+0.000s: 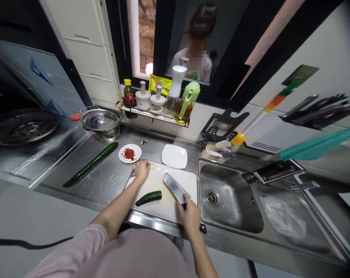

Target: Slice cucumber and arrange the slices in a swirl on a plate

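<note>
A kitchen knife (175, 187) with a broad blade and black handle is in my right hand (190, 216), its blade over the right part of the white cutting board (169, 214). A short piece of cucumber (148, 197) lies at the board's front left. My left hand (141, 170) is at the board's far left corner with its fingers curled together; what they hold, if anything, is hidden. Just right of those fingertips lies a pale cucumber slice (152, 166). A round white plate (123, 155) with chopped red pieces (129, 154) stands just beyond my left hand.
A long whole cucumber (90, 164) lies on the steel counter at left. Behind the board stands a square white plate (174, 156), with green scraps (143, 142) farther left. The sink (229, 197) borders the board's right side. A condiment rack (154, 115) hangs behind.
</note>
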### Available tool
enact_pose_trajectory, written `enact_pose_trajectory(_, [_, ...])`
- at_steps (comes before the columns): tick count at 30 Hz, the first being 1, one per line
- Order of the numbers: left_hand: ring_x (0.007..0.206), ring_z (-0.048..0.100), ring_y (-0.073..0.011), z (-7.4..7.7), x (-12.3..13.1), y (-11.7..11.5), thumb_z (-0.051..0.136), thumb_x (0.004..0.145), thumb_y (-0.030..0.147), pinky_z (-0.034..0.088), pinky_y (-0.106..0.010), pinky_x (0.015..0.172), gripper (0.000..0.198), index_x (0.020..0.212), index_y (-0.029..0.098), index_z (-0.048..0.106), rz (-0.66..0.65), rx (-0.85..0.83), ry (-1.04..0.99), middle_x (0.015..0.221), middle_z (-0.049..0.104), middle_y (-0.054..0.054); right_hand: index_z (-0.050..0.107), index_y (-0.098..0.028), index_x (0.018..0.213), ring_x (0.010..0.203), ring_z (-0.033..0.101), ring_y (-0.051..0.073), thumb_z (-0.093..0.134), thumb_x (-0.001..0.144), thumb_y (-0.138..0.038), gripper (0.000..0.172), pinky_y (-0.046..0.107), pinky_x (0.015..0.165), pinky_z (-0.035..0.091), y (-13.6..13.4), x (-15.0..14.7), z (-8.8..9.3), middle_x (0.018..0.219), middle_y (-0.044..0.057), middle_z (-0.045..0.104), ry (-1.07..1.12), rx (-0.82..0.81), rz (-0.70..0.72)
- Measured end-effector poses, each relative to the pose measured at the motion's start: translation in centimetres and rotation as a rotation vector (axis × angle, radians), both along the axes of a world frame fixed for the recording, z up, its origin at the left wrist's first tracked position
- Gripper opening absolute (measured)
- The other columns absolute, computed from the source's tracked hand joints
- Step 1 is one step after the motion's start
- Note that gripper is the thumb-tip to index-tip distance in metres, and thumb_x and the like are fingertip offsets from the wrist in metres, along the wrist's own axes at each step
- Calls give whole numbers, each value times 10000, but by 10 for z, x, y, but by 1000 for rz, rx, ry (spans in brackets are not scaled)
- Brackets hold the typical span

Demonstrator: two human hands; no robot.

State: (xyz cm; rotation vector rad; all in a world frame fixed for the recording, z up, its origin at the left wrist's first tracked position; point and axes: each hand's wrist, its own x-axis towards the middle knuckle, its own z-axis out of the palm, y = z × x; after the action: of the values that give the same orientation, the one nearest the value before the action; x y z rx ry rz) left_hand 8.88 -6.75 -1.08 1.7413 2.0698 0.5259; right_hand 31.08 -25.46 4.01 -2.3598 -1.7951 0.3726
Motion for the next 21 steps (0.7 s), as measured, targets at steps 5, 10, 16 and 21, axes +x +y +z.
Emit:
enact_pose_trajectory(5, [970,569,-229,16,-2,-11,522,851,302,374,-363,887,231,997,227,684,106,62,-169,985,681,-63,578,-213,1259,951,638,204,444,889,-380,427,268,782,430,5,-5,2,1061,75,694,129,-45,-77])
enact_pose_trajectory(10, [853,591,-166,26,6,-67,459,894,321,453,-283,809,265,992,196,671,-78,228,-392,976,669,-57,638,-233,1140,852,641,190,356,930,-429,403,244,688,393,12,-11,3,920,51,713,264,-82,-132])
enact_pose_trajectory(16, [981,581,-211,8,2,-149,508,893,330,443,-378,900,233,1038,249,671,-441,289,-171,1032,640,-69,658,-190,973,763,599,169,331,939,-396,388,221,625,346,15,-14,-1,837,49,693,342,-22,-100])
enact_pose_trajectory(21, [1139,521,-242,-8,-7,-162,512,891,282,422,-427,974,335,1210,308,609,-571,317,-43,1216,603,-69,655,-175,926,703,588,163,321,937,-381,392,217,604,352,12,-14,-5,737,37,670,413,-43,-142])
